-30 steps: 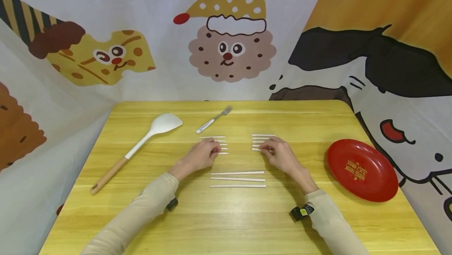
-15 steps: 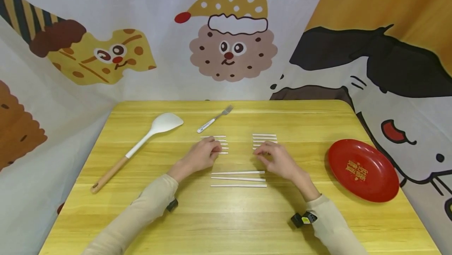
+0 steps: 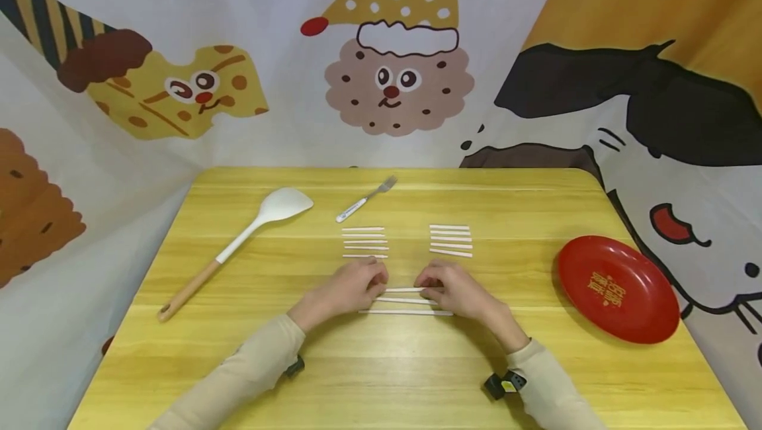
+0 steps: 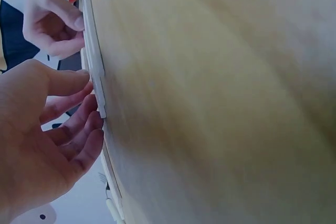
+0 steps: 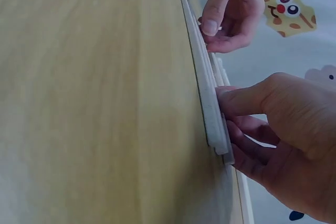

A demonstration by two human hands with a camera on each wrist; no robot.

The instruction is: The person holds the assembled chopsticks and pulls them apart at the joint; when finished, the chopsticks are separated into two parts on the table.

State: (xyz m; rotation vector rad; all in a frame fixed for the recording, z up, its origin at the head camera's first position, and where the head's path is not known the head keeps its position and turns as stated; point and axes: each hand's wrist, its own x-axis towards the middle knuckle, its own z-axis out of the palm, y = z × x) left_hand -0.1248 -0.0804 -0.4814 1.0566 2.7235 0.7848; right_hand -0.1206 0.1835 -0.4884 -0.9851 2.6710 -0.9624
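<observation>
Three long white chopsticks (image 3: 407, 313) lie crosswise on the wooden table. My left hand (image 3: 352, 284) pinches the farthest one near its left end. Near the other end of that chopstick, my right hand (image 3: 455, 290) has thumb and fingers on its two sides, as the right wrist view shows. Beyond the left hand are several short white sticks (image 3: 365, 241), spaced in a row, with narrower tips at their right ends. A matching row of short thicker sticks (image 3: 450, 239) lies beyond the right hand. Curled fingers hide the far chopstick's ends in the head view.
At the left lies a white spatula (image 3: 284, 205) with a wooden handle. A small fork (image 3: 366, 200) rests near the far edge of the table (image 3: 506, 192). To the right sits a red oval plate (image 3: 631, 304) with gold characters. A cartoon-printed cloth (image 3: 286, 145) hangs behind.
Both hands have come back from the rows of short sticks to the long chopsticks. The short sticks stay in their two rows, now uncovered. The view has shifted slightly.
</observation>
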